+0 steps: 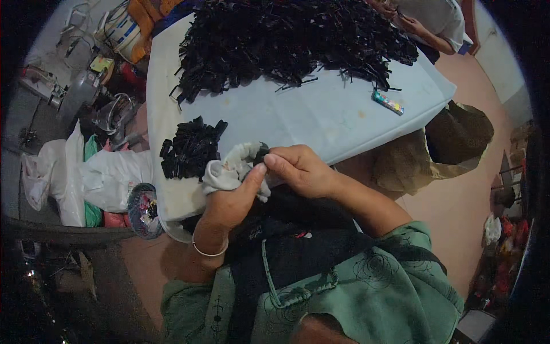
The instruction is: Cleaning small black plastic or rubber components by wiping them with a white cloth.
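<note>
Head view, and both hands meet over the near edge of the pale-covered table [321, 126]! Right hand [301, 169], thumb and fingers pinching a small dark piece [261, 153]. Left hand [232, 200] comes right up beside it, whitish cloth [220, 176] bunched about hidden fingers; can't tell their grip. Just left, a small heap of black pieces [192, 146]; beyond, a huge black heap [286, 43].

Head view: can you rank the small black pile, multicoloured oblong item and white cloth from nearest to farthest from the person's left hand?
1. White cloth: touching the left hand.
2. Small black pile: beyond it, to the left.
3. Multicoloured oblong item: farther off, to the right.
</note>
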### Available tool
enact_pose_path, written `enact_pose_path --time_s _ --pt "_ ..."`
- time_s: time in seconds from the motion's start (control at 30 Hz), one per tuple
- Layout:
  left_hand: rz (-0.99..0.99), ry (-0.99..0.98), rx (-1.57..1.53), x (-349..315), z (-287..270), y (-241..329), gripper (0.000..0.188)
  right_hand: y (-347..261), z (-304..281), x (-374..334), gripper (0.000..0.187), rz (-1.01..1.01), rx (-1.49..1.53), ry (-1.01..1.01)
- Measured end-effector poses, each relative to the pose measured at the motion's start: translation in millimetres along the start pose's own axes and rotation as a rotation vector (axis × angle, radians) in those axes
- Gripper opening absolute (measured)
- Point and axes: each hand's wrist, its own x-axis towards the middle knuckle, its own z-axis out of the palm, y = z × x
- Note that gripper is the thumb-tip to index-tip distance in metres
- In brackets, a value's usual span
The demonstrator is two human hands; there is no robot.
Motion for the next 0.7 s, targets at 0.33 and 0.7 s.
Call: enact_pose_path --time_s 0.33,0.7 --pt "-0.044 -0.152 -0.344 1.5 -8.5 4.3 0.027 -4.8 4.4 -5.0 0.032 -0.052 0.04 0.06" --pt "0.034 -0.047 -0.157 1.8 -1.0 1.0 0.025 -4.2 3.8 -2.4 0.031 0.042 0.02 0.072"
